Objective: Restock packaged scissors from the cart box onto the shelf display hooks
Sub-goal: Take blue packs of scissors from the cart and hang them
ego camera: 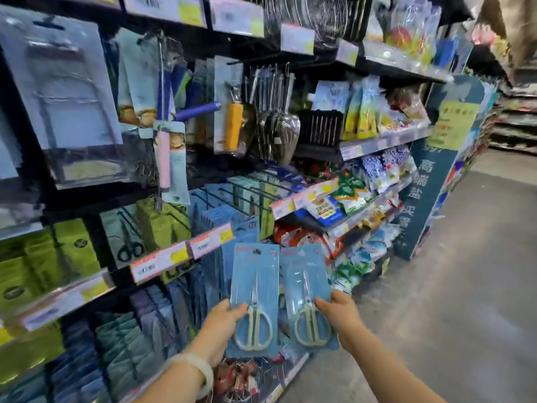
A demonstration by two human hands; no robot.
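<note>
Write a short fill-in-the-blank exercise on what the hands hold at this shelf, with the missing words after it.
1. Each hand holds one pack of ____.
2. The backing card of the left pack is coloured ____.
3. The bracelet sits on the ____ wrist.
4. The right hand holds the right pack by its ____ edge.

Missing words: scissors; blue; left; right

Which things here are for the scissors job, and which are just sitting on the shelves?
For the job:
left hand holding a blue scissors pack
right hand holding a second scissors pack
wire display hooks

Just there:
metal scoops
snack bags
green packs
price labels
</note>
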